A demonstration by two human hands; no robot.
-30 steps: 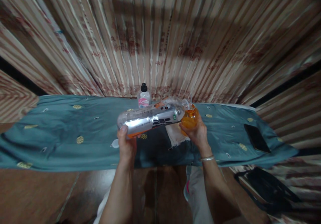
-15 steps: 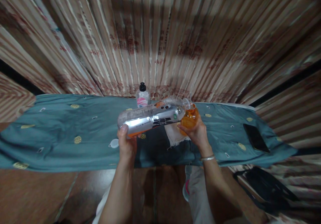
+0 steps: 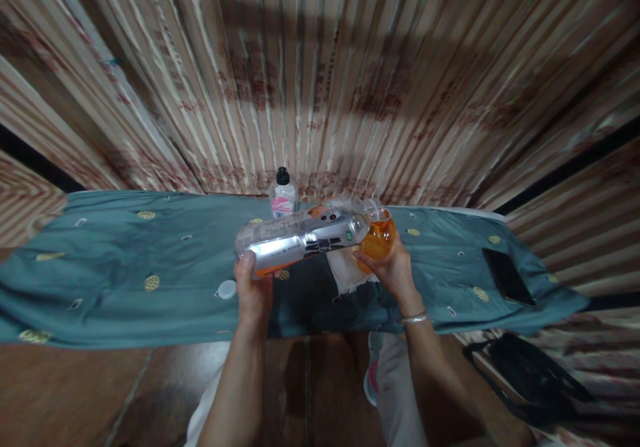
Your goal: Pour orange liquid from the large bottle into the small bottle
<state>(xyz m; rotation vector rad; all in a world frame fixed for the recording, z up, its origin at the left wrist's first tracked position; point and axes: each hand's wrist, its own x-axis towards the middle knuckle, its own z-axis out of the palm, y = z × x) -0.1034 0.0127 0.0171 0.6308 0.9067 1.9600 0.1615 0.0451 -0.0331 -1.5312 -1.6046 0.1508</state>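
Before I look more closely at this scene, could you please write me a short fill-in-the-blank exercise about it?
The left hand holds a silver-labelled plastic bottle with its neck pointing to the person's ____.
The right hand holds a translucent container whose colour is ____.
The pink-labelled bottle has a ____ cap.
The smartphone lies nearer the ____ hand.

Missing words: right; orange; black; right.

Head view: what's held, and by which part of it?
Left hand: silver-labelled bottle, near its base end, mouth tipped toward the orange container. Right hand: orange container, around its side, below the rim.
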